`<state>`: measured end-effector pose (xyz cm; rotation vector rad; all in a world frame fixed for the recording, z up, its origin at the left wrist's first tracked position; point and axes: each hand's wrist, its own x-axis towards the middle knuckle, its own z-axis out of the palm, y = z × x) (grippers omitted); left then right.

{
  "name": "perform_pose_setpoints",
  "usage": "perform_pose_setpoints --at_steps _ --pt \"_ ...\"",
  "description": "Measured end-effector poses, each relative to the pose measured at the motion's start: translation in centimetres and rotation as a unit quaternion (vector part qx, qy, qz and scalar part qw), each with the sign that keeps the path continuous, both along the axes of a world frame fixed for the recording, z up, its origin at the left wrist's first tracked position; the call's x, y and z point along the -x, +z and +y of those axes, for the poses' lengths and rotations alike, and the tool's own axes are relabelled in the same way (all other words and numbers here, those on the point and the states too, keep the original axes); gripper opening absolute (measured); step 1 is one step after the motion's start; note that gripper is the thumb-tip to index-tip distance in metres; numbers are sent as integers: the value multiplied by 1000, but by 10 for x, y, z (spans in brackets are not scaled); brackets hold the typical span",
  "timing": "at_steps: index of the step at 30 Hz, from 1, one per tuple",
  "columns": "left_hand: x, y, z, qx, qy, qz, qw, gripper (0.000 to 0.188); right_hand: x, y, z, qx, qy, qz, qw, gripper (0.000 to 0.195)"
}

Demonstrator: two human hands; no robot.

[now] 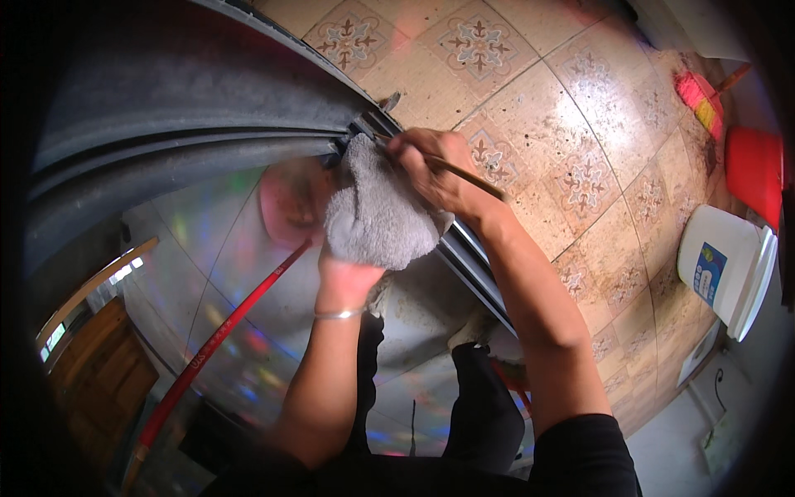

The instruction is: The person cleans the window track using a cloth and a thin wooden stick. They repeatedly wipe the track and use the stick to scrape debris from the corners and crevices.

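My right hand (438,161) grips a thin wooden-handled tool (472,179) that slants up to the left, its far end at the corner of a dark grey door frame (186,133). A grey terry cloth (388,217) covers most of my left hand (354,273), which holds it from below; the fingers are hidden. The cloth hangs over the metal floor track (478,267), close beside my right hand. A metal bracelet (340,315) circles my left wrist.
Patterned tiles (584,180) with dark specks lie right of the track. A white bucket (714,267), a red bucket (751,168) and a pink-and-yellow broom head (702,102) stand at the far right. A red pole (211,341) slants at left towards a pink plastic object (279,205).
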<state>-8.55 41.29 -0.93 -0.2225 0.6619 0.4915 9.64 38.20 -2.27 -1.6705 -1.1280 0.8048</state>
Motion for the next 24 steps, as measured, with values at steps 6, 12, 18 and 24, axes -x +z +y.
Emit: perform_pose_setpoints --at_steps 6,12,18,24 --pt "4 -7 -1 16 5 -46 999 50 0 -9 16 -71 -29 -76 994 14" --pt "8 -7 -2 1 5 -26 1000 55 -7 -1 13 -14 -24 -40 999 16" --pt "7 -5 0 -8 3 -134 991 54 -12 5 10 42 -2 -33 999 21" --pt "7 -3 -5 10 7 -3 1000 54 -2 -9 14 -7 45 -87 995 21"
